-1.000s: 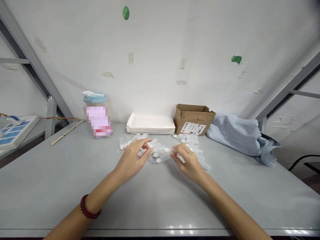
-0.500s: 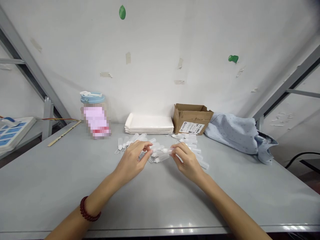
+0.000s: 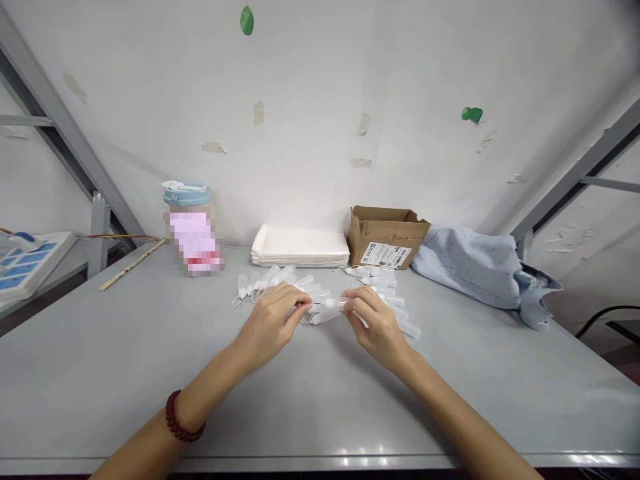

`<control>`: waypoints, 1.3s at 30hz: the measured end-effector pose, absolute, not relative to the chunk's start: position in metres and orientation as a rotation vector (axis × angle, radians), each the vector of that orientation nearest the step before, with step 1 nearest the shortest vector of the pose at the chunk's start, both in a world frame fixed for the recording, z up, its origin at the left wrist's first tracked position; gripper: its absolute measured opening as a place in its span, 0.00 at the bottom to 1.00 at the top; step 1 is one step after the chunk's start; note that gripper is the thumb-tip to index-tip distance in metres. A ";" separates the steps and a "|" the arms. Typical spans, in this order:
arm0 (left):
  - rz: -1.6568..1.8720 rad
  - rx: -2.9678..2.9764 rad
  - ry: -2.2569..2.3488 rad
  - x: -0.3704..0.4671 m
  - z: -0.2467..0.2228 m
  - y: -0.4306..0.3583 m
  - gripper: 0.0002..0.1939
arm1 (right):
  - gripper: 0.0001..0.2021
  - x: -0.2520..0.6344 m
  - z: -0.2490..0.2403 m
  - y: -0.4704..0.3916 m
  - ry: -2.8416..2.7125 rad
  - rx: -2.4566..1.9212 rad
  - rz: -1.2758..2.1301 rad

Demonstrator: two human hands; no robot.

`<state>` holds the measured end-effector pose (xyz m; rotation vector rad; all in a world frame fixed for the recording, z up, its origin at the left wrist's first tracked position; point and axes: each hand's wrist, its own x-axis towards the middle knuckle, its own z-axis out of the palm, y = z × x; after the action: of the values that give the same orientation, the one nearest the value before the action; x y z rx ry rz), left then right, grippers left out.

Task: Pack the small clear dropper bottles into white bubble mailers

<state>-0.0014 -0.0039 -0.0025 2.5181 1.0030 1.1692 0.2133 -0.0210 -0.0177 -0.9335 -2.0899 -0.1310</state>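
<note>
Holds a clear bottle (image 3: 341, 303) above the middle of the grey table (image 3: 310, 400), with the right hand (image 3: 377, 327) pinched around its body and its white cap and thin tip aimed at 9 o'clock. Presses thumb and fingertips of the left hand (image 3: 273, 323) together beside that tip, gripping something too small to tell, if anything. Shows, around the held bottle, loose bottles (image 3: 410, 329) towards 4 o'clock, a cardboard box (image 3: 387, 240) at 1 and a white stack (image 3: 301, 248) at 11.

Bottles (image 3: 411, 329): over ten, exact count unclear. Green patches (image 3: 247, 21): two. One each: box (image 3: 383, 235), white stack (image 3: 303, 245), lidded container (image 3: 193, 230), cloth (image 3: 465, 267), wooden strip (image 3: 131, 265), bracelet (image 3: 181, 419).
</note>
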 end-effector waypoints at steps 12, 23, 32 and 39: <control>1.107 2.497 1.016 0.000 -0.003 -0.004 0.06 | 0.10 0.213 -0.015 -0.024 -2.103 -0.934 -0.112; 1.109 2.501 0.999 0.000 -0.005 -0.004 0.06 | 0.11 0.211 -0.014 -0.024 -2.091 -0.920 -0.130; 1.127 2.513 0.988 0.002 -0.005 -0.002 0.06 | 0.11 0.211 -0.016 -0.023 -2.077 -0.920 -0.122; 1.151 2.515 0.992 0.000 -0.006 -0.003 0.06 | 0.12 0.211 -0.019 -0.022 -2.072 -0.887 -0.092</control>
<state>0.0005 -0.0035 -0.0062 2.5146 0.9916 1.1507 0.2107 -0.0216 -0.0186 -0.8874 -2.0722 -0.0922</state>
